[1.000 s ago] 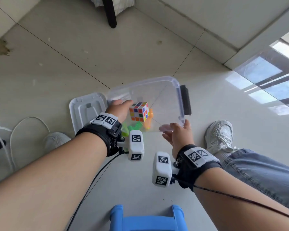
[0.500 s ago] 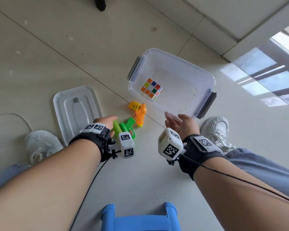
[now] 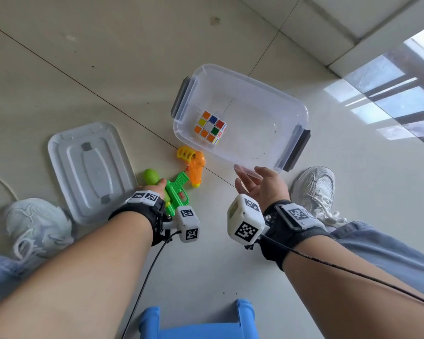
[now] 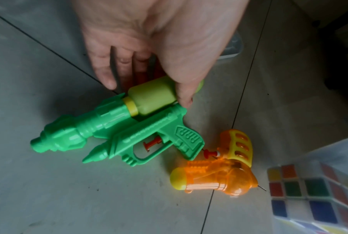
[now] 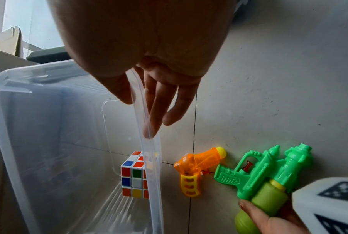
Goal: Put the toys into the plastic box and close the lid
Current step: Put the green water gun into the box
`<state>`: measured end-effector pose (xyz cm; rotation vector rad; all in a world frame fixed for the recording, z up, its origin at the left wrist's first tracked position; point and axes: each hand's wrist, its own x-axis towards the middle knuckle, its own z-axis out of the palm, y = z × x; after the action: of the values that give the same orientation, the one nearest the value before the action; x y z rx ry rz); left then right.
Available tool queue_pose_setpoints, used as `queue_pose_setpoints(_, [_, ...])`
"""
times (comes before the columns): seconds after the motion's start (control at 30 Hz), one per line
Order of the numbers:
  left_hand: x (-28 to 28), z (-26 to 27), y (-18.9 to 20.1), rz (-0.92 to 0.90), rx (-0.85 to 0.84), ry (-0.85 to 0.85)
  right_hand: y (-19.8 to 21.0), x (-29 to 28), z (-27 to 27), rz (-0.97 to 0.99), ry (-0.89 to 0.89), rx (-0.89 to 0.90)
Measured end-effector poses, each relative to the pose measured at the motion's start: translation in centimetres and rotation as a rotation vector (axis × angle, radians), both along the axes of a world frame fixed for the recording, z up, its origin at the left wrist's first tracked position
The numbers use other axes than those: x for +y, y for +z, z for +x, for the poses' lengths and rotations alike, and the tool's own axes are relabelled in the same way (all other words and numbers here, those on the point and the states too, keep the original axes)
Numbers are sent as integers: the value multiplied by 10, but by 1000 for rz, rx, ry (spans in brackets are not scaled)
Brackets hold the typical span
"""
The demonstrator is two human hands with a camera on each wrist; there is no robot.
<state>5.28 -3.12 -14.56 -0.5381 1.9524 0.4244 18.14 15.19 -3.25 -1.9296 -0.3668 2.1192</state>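
Box back down on floor, L hand going for green gun.

Plastic box [image 3: 294, 106], tipped up w/ both hands a sec ago, is now sitting upright on the tiles w/ cube [image 3: 210, 127] inside; so only the guns are left, then lid [image 3: 91, 167]. Left hand [image 4: 159, 44] is curling onto green water gun [image 4: 117, 126] at its lime tank. Right hand [image 5: 145, 52], fingers loose, is touching box rim. Orange gun [image 3: 195, 169] is lying just beside box, translucent, yellow grip.
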Motion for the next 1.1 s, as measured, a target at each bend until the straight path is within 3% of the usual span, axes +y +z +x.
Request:
queue_pose_setpoints(0.13, [-17, 1, -23, 40, 49, 55, -1, 1, -3, 6, 2, -13])
queue_pose_setpoints(0.2, [-19, 3, -5, 137, 82, 90, 0, 0, -3, 15, 10, -35])
queue_pose_setpoints(0.4, [-27, 4, 51, 383, 185, -17, 9, -10, 9, 32, 57, -87])
queue_pose_setpoints(0.5, [-28, 3, 81, 569, 201, 104, 16, -18, 16, 44, 74, -87])
queue_pose_setpoints(0.6, [-25, 1, 114, 751, 93, 319, 23, -26, 21, 57, 94, -67])
queue_pose_setpoints(0.7, [-17, 1, 142, 870, 41, 381, 30, -36, 26, 68, 117, -41])
queue_pose_setpoints(0.8, [-4, 4, 161, 893, 57, 392, 42, -49, 28, 82, 129, -25])
queue_pose_setpoints(0.97, [19, 10, 184, 873, 6, 575, 58, -69, 32, 93, 191, 18])
queue_pose_setpoints(1.1, [25, 12, 190, 794, 97, 498, 64, -79, 33, 96, 255, 44])
